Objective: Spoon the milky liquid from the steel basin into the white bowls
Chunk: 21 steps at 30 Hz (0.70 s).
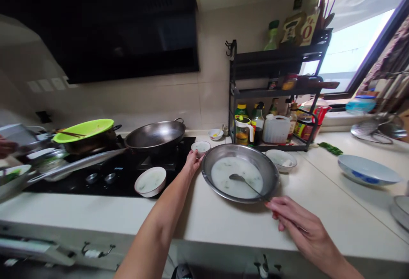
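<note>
My right hand [292, 217] grips the handle of a metal spoon [238, 177], closed around it. The spoon's dark bowl end lies in a milky white soup with darker bits. That soup fills the lower part of a wide steel basin [209, 172] on the white counter. To the basin's left, my left hand [192, 162] holds the near edge of a small white bowl [201, 153] of pale soup; its fingers are partly hidden. A second soup-filled bowl [150, 190] stands nearer me, at the right edge of the stove.
A steel wok [156, 136] with a long handle and a pot under a lime-green colander [86, 129] occupy the black stove [124, 176]. Behind the basin stand a glass bowl [281, 162] and a black condiment rack [233, 100]. A blue-and-white dish [367, 170] lies rightward. Another person's hand [7, 147] shows far left.
</note>
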Each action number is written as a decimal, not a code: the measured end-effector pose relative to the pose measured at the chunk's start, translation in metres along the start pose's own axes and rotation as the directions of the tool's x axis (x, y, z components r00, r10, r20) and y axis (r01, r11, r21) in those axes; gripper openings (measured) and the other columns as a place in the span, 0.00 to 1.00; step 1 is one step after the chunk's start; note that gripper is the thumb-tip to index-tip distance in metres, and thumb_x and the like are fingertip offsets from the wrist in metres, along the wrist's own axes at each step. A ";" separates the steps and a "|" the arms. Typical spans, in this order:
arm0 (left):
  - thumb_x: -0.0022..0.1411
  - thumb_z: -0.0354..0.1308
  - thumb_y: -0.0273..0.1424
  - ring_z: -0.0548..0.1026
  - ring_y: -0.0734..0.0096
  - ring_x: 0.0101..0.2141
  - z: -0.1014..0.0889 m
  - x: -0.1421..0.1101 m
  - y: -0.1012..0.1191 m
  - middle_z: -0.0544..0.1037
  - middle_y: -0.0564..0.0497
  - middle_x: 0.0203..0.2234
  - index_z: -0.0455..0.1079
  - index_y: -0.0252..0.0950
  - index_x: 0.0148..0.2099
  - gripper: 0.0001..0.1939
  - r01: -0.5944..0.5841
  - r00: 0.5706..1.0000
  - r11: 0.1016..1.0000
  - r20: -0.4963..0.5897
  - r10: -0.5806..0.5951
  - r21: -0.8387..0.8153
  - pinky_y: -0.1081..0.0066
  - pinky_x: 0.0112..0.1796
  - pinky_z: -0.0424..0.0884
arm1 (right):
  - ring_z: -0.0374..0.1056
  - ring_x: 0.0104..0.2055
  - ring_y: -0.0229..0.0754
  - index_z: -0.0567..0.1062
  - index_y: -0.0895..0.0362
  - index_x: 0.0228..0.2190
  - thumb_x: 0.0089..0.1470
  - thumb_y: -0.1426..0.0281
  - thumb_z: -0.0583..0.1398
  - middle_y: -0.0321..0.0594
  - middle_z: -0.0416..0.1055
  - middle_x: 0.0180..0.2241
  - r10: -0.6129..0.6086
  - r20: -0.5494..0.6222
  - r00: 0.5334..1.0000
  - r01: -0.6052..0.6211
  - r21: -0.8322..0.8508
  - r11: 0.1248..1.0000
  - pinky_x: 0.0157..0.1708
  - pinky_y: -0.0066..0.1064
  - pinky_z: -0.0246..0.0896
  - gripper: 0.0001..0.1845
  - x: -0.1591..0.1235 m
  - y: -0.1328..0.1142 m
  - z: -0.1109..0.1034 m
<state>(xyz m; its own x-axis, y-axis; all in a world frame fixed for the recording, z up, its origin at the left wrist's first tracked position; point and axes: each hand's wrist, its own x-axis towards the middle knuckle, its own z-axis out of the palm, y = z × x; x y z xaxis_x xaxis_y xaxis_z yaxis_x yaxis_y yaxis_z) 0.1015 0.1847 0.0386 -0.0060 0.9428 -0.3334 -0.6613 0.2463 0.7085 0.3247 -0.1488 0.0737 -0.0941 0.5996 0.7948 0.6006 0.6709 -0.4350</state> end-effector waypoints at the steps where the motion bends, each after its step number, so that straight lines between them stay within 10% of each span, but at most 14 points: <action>1: 0.63 0.60 0.25 0.78 0.71 0.32 0.000 0.001 0.000 0.75 0.45 0.41 0.66 0.39 0.53 0.17 0.001 1.000 1.000 0.003 -0.001 0.012 0.69 0.29 0.80 | 0.76 0.33 0.36 0.80 0.49 0.49 0.60 0.80 0.54 0.45 0.76 0.40 -0.027 0.030 0.999 0.028 -0.041 0.999 0.26 0.18 0.71 0.22 0.001 0.001 0.000; 6: 0.62 0.62 0.24 0.78 0.73 0.29 0.001 0.004 -0.002 0.77 0.47 0.38 0.68 0.38 0.52 0.16 -0.017 1.000 0.995 0.000 0.017 0.098 0.71 0.30 0.79 | 0.76 0.45 0.39 0.81 0.53 0.48 0.61 0.79 0.54 0.49 0.76 0.41 -0.084 0.137 0.987 0.108 -0.185 0.977 0.41 0.22 0.70 0.21 0.002 0.008 0.001; 14: 0.59 0.67 0.28 0.73 0.79 0.20 0.004 -0.011 0.002 0.77 0.48 0.34 0.67 0.35 0.57 0.25 -0.093 0.987 0.947 -0.097 0.129 0.308 0.75 0.26 0.73 | 0.73 0.35 0.38 0.81 0.57 0.46 0.63 0.76 0.53 0.46 0.75 0.34 0.095 0.236 0.967 -0.079 -0.075 0.994 0.33 0.26 0.70 0.18 0.004 -0.001 0.007; 19: 0.66 0.58 0.28 0.70 0.81 0.17 0.005 -0.037 0.016 0.73 0.51 0.27 0.65 0.27 0.55 0.17 -0.152 0.971 0.904 -0.113 0.213 0.399 0.77 0.22 0.70 | 0.73 0.33 0.40 0.76 0.57 0.53 0.61 0.72 0.55 0.45 0.76 0.35 0.276 0.074 0.958 -0.274 -0.040 0.961 0.32 0.30 0.72 0.20 -0.004 0.002 -0.008; 21: 0.65 0.59 0.28 0.71 0.81 0.17 0.001 -0.051 0.022 0.72 0.52 0.27 0.67 0.28 0.50 0.12 -0.186 0.967 0.891 -0.086 0.241 0.414 0.77 0.24 0.72 | 0.71 0.27 0.39 0.74 0.59 0.52 0.58 0.67 0.59 0.45 0.75 0.34 0.505 -0.136 0.852 -0.502 0.055 0.863 0.22 0.28 0.70 0.22 -0.007 0.018 -0.026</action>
<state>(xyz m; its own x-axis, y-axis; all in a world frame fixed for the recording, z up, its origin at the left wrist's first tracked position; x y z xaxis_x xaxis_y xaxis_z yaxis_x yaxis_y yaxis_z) 0.0879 0.1420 0.0719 -0.2297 0.9515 -0.2047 -0.2772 0.1377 0.9509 0.3568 -0.1525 0.0709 0.3308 0.7907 0.5151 0.5218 0.3016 -0.7980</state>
